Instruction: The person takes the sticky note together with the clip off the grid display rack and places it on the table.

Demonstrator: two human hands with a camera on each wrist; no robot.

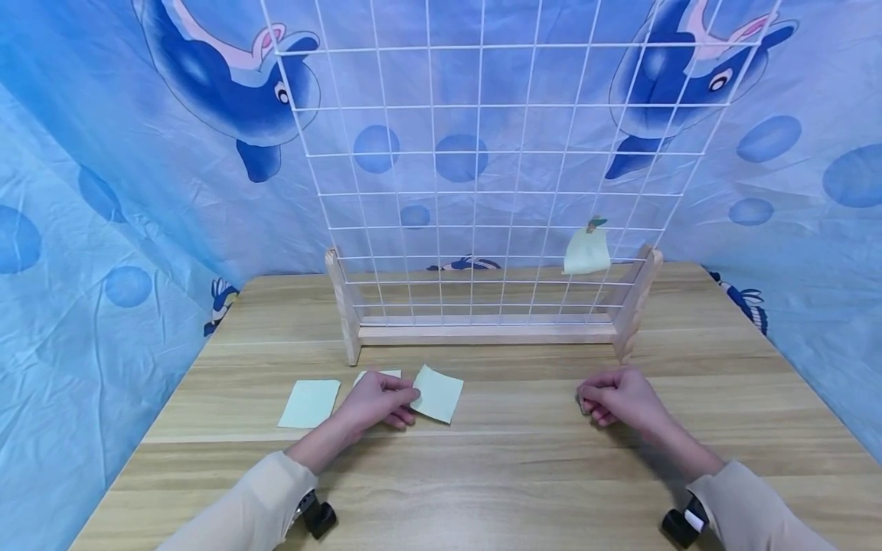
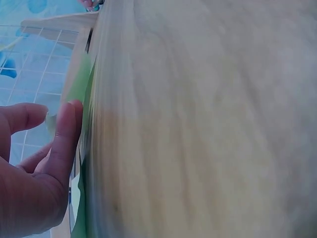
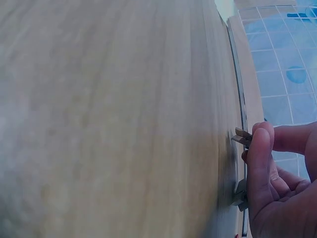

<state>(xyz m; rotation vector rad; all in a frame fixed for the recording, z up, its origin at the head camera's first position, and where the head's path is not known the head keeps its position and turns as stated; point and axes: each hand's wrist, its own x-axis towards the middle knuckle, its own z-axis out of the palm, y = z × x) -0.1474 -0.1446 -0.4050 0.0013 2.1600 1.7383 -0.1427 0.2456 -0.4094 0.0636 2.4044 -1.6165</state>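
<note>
While the left hand [image 1: 377, 399] pinches paper [image 1: 439, 394], the right hand [image 1: 622, 396] grips a clip [image 3: 241, 137].

It looks booth-like: blue cloth [image 1: 186, 207] (cartoon-printed) borders the table [image 1: 517, 467].

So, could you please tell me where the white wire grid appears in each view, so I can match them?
Head: white wire grid at upper centre.
Left wrist: grid turned sideways along the left edge, partly behind the left hand.
Right wrist: grid turned sideways along the right edge, partly behind the right hand.
Shared landmark: the wooden tabletop.
</note>
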